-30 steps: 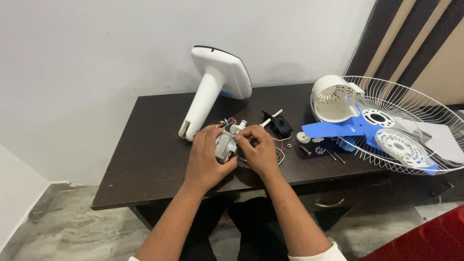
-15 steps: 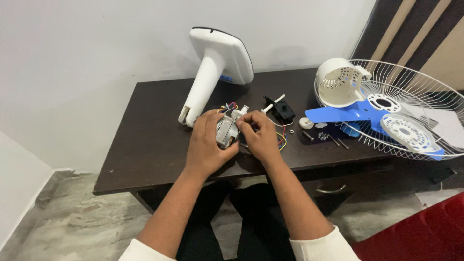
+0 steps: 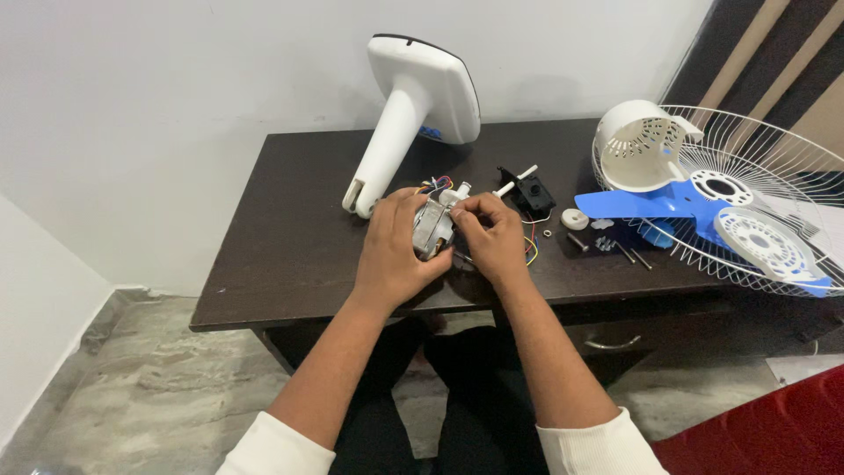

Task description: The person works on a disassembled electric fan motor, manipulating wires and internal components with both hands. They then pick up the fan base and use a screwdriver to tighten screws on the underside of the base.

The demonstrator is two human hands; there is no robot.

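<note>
Head camera view, left to right: one white fan stand (image 3: 413, 105) lies tilted on the dark desk (image 3: 281, 255), its base lifted toward the wall. Just right of its foot, the left hand (image 3: 391, 251) is curled around one grey fan motor (image 3: 433, 230), gripping its body from the left side. The right hand (image 3: 492, 236) is closed narrowly on the motor's top end, fingertips pinching near the small white part where coloured wires come out.

Compared with half a second ago, both hands and the motor sit at about the same spot on the desk, and the grip looks unchanged; only the camera has shifted slightly. So the work on the motor is continuing in place, with no part added or removed that can be seen.

Further right lie one black switch block (image 3: 532, 191) with a white shaft, one small white round cap (image 3: 575, 218), and several loose screws (image 3: 615, 248), too small to count surely. Last come one white rear housing (image 3: 637, 145), one blue fan blade (image 3: 694, 207), and one wire guard (image 3: 774, 176).
</note>
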